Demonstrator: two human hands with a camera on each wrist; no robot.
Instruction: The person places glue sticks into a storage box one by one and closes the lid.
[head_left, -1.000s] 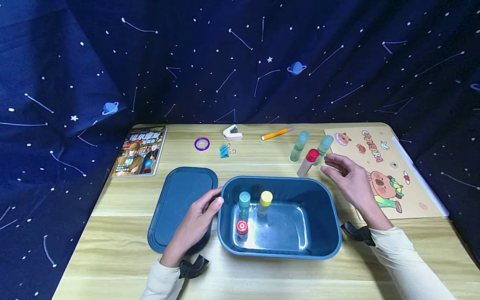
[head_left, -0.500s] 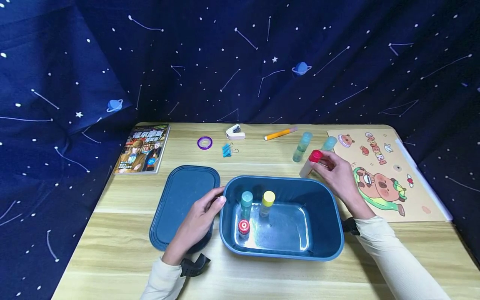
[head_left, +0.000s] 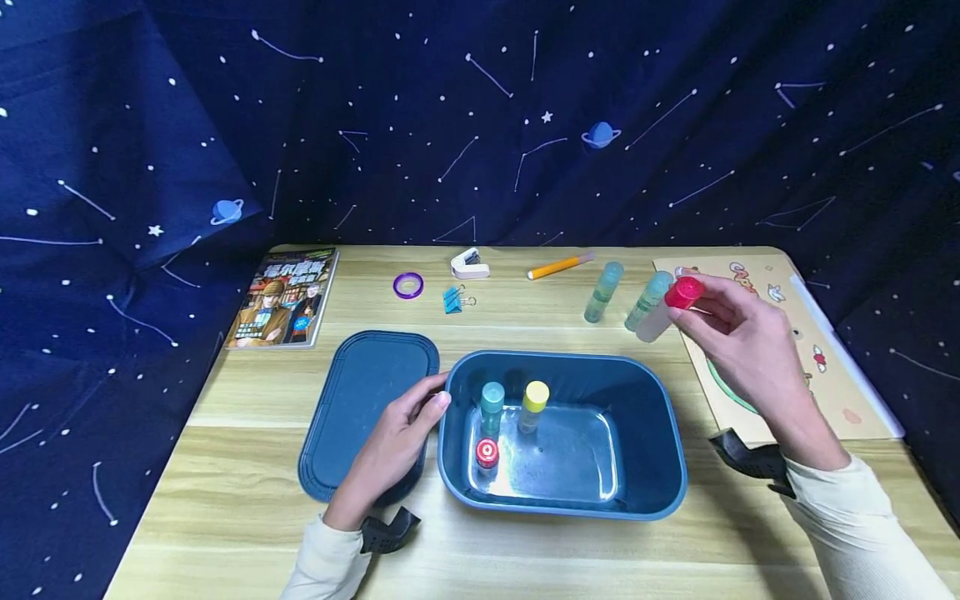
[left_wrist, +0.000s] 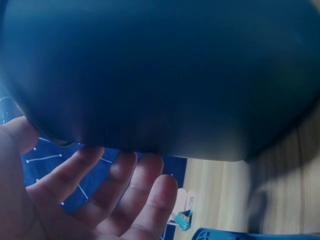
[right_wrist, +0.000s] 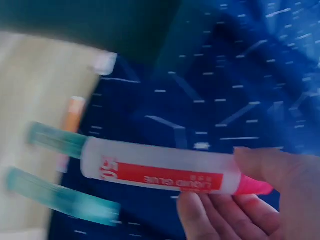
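My right hand [head_left: 757,350] pinches a liquid glue bottle [right_wrist: 160,167] with a white body and red cap [head_left: 684,293], tilted and lifted beside two teal-capped glue bottles standing on the table, the nearer one [head_left: 648,300] and the farther one [head_left: 603,292]. The right wrist view shows the thumb and fingers around its cap end. My left hand [head_left: 393,437] touches the left side of a dark blue bin [head_left: 562,510], its fingers [left_wrist: 150,195] extended against the outer wall. Inside the bin stand a teal-capped bottle [head_left: 491,408], a yellow-capped one [head_left: 533,407] and a red-capped one [head_left: 487,454].
A dark blue lid [head_left: 367,408] lies left of the bin, partly under my left forearm. Farther back are a book [head_left: 281,300], a purple tape ring [head_left: 408,286], a blue binder clip [head_left: 454,300], a white stapler [head_left: 469,265] and an orange pen [head_left: 558,267]. A capybara-print folder [head_left: 851,392] lies right.
My right hand has reached the red-capped glue bottle, gripped it and lifted it off the table, moving right in front of the teal-capped bottles. My left hand stays at the bin.
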